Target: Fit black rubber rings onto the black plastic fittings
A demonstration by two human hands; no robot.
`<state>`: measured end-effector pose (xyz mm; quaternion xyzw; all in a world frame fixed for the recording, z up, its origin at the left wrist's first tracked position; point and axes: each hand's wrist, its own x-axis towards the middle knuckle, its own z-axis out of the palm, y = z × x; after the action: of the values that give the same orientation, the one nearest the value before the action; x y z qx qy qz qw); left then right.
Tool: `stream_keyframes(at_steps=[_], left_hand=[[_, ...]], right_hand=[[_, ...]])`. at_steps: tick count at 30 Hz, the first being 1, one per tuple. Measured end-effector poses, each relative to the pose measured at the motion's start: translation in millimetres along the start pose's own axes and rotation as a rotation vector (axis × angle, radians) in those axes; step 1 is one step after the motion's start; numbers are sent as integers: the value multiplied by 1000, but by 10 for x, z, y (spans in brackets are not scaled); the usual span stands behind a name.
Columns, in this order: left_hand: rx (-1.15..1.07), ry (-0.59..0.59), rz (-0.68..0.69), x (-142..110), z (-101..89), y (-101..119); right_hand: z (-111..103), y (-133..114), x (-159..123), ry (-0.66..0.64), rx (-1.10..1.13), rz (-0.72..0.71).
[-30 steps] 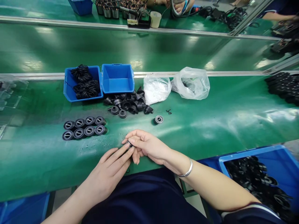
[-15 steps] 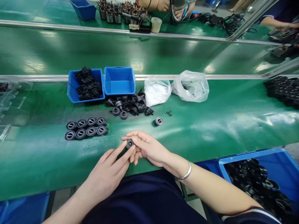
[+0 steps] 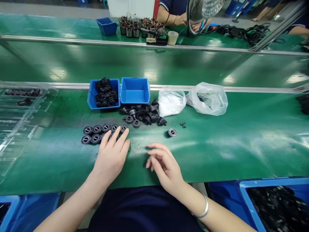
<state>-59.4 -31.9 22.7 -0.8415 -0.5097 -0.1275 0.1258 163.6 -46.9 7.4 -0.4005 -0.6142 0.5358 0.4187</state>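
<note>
My left hand [image 3: 113, 156] is palm down over the right end of two rows of black round caps with slotted centres [image 3: 96, 139]. Its fingers are spread. The fingertips reach the end cap [image 3: 123, 128] of the far row, and the hand hides part of the near row. My right hand [image 3: 166, 167] hovers over the green bench, fingers loosely curled and apart, nothing visible in them. Beyond it a single slotted black cap [image 3: 172, 132] stands alone. A thin dark ring [image 3: 129, 148] shows beside my left hand.
Behind are a blue bin of black cables [image 3: 106, 98], an empty blue bin [image 3: 135, 96], loose black parts [image 3: 147, 116] and two plastic bags [image 3: 172, 102] [image 3: 210, 100]. Tiny black pieces [image 3: 182, 125] lie nearby. A clear rack [image 3: 14, 122] stands left, a blue crate [image 3: 243, 193] right. Another person works opposite.
My hands have separated. The black cap they held together is no longer between them; my left hand has moved forward to the rows, and my right hand is empty. The view has shifted.
</note>
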Motion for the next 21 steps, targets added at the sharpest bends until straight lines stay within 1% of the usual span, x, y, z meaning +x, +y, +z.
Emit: stream_keyframes(at_steps=[1,2,4,5,6,7,9,10,11,13,15,17,21], left_hand=[[-9,10,-11,6,-15,-4],[-27,21,-27,4,-37,2],[-106,44,-66,-17,-95,41],[-170,56,-91,-36,-128,68],[-248,61,-112,-57,-158,97],[-337,61,-128,-80,-184,124],[-518,37,-146,-121,-215,165],[-598,16,-150,-137,-218,178],[-665,-5,-155,-148,-216,187],[-754,-34,-183,-156,-203,200],[-803,-51,-214,-148,-195,212],[-835,-52,-237,-129,-204,228],[-876,-29,-259,-76,-258,262]], right_hand=[[-43,-4,-27,57,-95,-58],[-98,-7,-38,143,-175,-110],[-234,-10,-11,367,-285,-163],[-309,-10,23,461,-320,-151],[-381,-11,64,516,-348,-112],[-446,-10,106,525,-368,-52],[-529,-5,174,451,-393,76],[-542,0,195,402,-400,113],[-536,6,207,360,-405,120],[-473,21,211,286,-413,65],[-379,22,204,181,-407,8],[-290,-5,198,81,-378,-7],[-192,-139,208,-8,-333,-39]])
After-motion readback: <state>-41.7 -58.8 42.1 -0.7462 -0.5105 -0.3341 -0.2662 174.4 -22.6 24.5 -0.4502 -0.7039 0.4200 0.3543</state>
